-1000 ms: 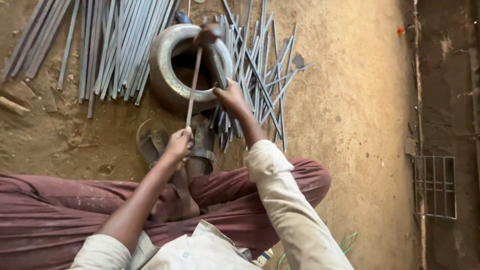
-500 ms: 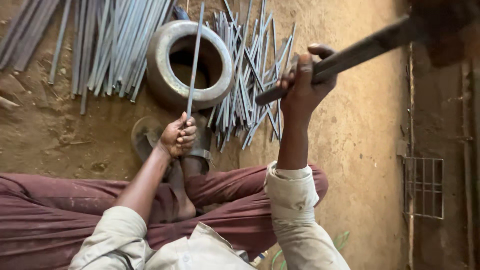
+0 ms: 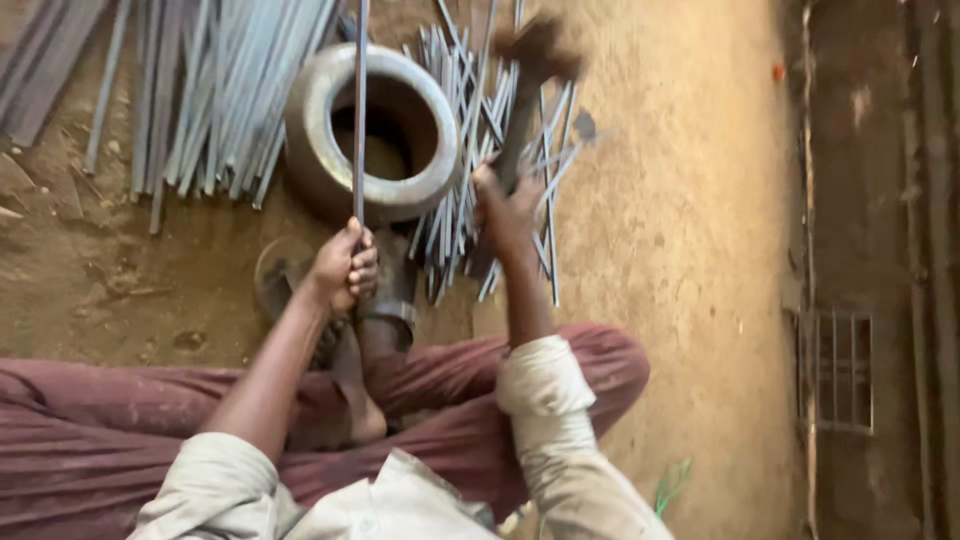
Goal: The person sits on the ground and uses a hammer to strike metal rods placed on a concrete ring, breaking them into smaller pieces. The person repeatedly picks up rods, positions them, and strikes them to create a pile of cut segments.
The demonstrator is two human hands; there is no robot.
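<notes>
In left hand [image 3: 345,268]: rod [image 3: 360,110] upright, long axis probably near-vertical.

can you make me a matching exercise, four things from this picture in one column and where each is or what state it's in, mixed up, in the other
Things
1. thin metal rod
2. hammer
3. metal ring
4. loose rods

Places or states
A. lying on the dirt ground, hollow middle facing up
B. held by the right hand, head blurred with motion
C. spread flat in a pile at upper left
D. gripped by the left hand, reaching across the ring

Pairs: 1-D, 2-B, 3-A, 4-C
</notes>
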